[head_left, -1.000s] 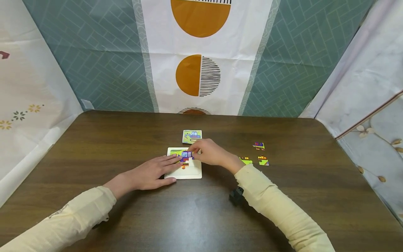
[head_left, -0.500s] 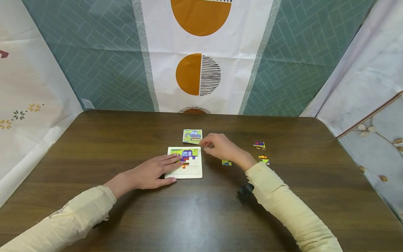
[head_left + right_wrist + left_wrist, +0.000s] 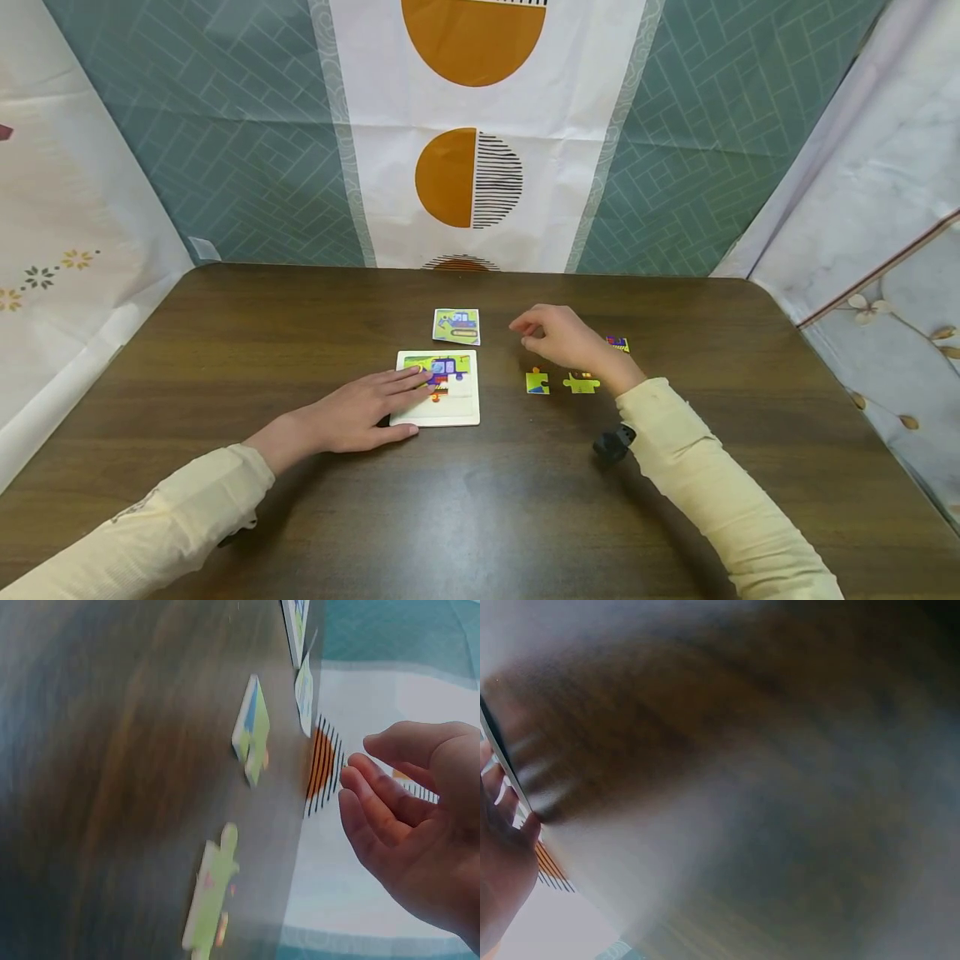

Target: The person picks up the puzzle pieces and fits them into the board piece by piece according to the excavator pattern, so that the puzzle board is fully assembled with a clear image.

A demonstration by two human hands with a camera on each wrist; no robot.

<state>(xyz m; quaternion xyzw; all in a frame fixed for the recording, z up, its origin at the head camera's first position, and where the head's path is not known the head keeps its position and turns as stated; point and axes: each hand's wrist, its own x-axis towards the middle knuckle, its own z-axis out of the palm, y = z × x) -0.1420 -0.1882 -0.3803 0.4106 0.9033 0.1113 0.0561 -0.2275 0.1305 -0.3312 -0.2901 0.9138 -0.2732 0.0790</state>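
My left hand point(image 3: 356, 412) lies flat with straight fingers on the left side of a white puzzle tray point(image 3: 467, 412). Joined jigsaw pieces point(image 3: 450, 367) with a purple and green vehicle picture fill the tray's upper part, some hidden by those fingers. To the right of the tray, my right hand point(image 3: 558, 333) hovers over the table, fingers loosely bent and holding nothing, as the right wrist view also shows for that hand point(image 3: 412, 810). Below it lie a green-and-blue jigsaw piece point(image 3: 537, 383) and a green jigsaw piece point(image 3: 581, 385). A purple jigsaw piece point(image 3: 618, 342) shows beyond the wrist.
Behind the tray rests a picture card point(image 3: 456, 325) with a blue excavator. The brown table point(image 3: 450, 517) meets a patterned cloth point(image 3: 465, 183) along its far edge. In the left wrist view, mostly blurred table point(image 3: 630, 750) shows.
My right hand has let go at the tray and moved right, above the loose pieces. A purple piece now sits uncovered at the picture's right side. The left hand stays put.
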